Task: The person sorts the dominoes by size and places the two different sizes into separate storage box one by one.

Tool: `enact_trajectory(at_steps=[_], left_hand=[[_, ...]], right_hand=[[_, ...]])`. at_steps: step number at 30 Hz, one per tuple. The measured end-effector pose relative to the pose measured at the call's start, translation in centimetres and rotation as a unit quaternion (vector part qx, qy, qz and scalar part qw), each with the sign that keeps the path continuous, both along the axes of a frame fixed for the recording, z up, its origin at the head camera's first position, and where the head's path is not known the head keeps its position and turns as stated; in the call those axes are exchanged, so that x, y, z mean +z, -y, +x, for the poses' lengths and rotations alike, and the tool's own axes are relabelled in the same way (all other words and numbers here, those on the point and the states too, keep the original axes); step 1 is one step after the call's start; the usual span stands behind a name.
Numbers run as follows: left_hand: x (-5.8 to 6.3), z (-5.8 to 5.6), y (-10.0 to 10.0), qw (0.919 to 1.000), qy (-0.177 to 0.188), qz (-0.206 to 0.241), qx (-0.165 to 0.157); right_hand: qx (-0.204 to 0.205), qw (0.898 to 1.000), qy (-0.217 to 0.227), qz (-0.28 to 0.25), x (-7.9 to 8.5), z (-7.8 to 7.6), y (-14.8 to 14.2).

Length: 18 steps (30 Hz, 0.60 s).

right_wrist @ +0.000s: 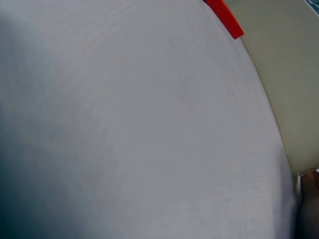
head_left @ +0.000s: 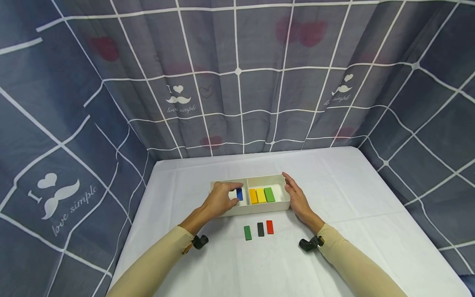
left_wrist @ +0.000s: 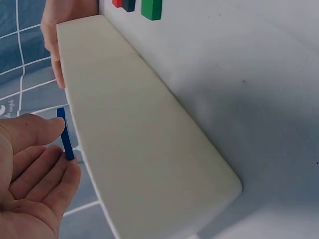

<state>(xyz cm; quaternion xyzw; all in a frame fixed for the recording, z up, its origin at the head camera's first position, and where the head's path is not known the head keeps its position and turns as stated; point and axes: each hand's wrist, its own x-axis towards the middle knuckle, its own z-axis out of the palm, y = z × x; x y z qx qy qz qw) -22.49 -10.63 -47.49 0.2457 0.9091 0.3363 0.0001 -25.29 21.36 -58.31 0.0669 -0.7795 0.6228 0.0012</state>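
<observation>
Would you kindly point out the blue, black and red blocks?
Blue block (head_left: 239, 194), head view: middle of its visible face.
Black block (head_left: 260, 229), head view: middle of its upper face.
Red block (head_left: 269, 227), head view: middle of its upper face.

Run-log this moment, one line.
left hand: pinches blue rectangular block; right hand: at right end of cream rectangular tray; outside tray: green rectangular block, black rectangular block, red rectangular block

Plain tan was worn on both arms, the left sleeve (head_left: 156, 258) matched by the right sleeve (head_left: 360, 262). Rounded black gear was strapped at each wrist: the left wrist camera (head_left: 201, 242), its band (head_left: 188, 248) tinged orange-brown, and the right wrist camera (head_left: 309, 244).
</observation>
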Motion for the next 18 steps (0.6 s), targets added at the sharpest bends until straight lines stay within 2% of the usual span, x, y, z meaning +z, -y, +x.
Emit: enact_trajectory(at_steps=[7, 18], left_hand=[[-1.3, -1.0, 0.1, 0.9999, 0.003, -0.001, -0.013], [-2.0, -2.4, -0.3, 0.9990, 0.019, -0.031, -0.025]], right_hand=[[0.000, 1.000, 0.003, -0.004, 0.0, 0.1, 0.1], [-0.001, 1.000, -0.005, 0.009, 0.2, 0.0, 0.1]])
